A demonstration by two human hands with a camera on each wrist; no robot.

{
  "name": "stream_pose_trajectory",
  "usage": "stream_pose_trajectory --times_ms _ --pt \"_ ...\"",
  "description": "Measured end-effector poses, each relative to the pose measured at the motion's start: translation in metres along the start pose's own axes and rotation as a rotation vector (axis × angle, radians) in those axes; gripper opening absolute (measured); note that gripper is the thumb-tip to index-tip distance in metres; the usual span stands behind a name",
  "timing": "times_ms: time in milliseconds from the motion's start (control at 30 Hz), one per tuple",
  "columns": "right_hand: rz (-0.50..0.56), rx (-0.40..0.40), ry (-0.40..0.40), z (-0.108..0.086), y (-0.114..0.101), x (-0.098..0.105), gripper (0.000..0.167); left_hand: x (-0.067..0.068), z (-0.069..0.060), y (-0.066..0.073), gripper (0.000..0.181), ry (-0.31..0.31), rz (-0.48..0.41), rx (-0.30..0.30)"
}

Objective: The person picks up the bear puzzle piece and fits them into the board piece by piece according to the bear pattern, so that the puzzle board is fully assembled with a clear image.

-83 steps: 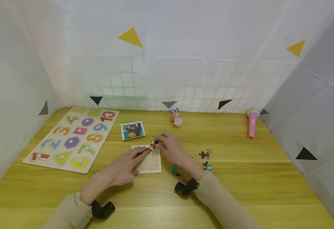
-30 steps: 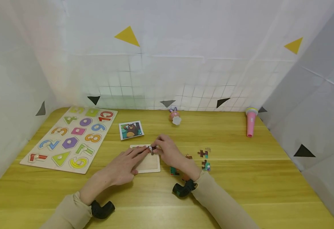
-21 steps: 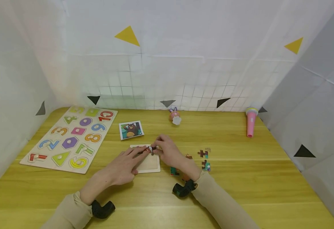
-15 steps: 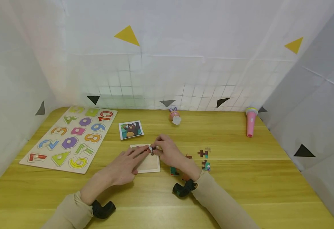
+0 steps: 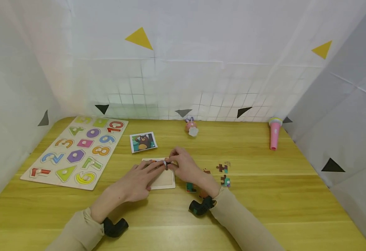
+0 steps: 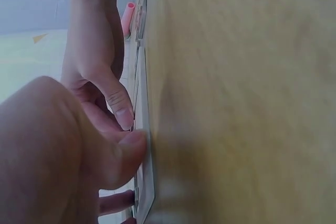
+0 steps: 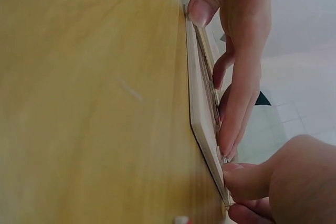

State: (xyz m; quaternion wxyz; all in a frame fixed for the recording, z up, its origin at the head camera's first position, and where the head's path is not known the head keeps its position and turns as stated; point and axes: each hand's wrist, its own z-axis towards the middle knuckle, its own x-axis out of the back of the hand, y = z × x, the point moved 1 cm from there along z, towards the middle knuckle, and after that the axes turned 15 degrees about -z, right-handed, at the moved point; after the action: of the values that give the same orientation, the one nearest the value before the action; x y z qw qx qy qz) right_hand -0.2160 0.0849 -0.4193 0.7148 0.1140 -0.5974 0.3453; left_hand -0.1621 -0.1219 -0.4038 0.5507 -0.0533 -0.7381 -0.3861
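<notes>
A small wooden puzzle tray (image 5: 164, 182) lies flat on the table in the head view. My left hand (image 5: 129, 186) lies over its left side, fingers fairly straight, their tips pressing on pieces along the far edge; the thumb rests by the near left edge. At the far right corner my right hand (image 5: 186, 167) pinches a dark jigsaw piece (image 5: 166, 167) between thumb and fingers, right beside the left fingertips. Both hands meet at the tray (image 7: 197, 93) in the right wrist view. Fingers hide most of the pieces set in the tray.
Loose jigsaw pieces, such as a brown-and-teal piece (image 5: 222, 168), lie right of the tray, some behind the right wrist. Behind stands a bear picture card (image 5: 143, 142). A number board (image 5: 76, 153) lies left, a pink toy (image 5: 192, 127) at the back, a pink microphone (image 5: 274, 136) far right.
My right hand has brought the dark piece down from above the tray's far edge into its far right corner. The left fingertips have slid slightly right, towards that piece.
</notes>
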Motion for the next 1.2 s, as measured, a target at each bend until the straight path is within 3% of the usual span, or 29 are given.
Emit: stream_pose_trajectory --times_ms 833,1200 --pt "0.01 0.0 -0.047 0.002 0.004 0.003 0.021 -0.002 0.0 -0.003 0.075 -0.004 0.009 0.0" --pt "0.133 -0.018 -0.056 0.003 0.011 0.006 0.021 -0.004 0.003 -0.007 0.074 0.014 0.014 0.013"
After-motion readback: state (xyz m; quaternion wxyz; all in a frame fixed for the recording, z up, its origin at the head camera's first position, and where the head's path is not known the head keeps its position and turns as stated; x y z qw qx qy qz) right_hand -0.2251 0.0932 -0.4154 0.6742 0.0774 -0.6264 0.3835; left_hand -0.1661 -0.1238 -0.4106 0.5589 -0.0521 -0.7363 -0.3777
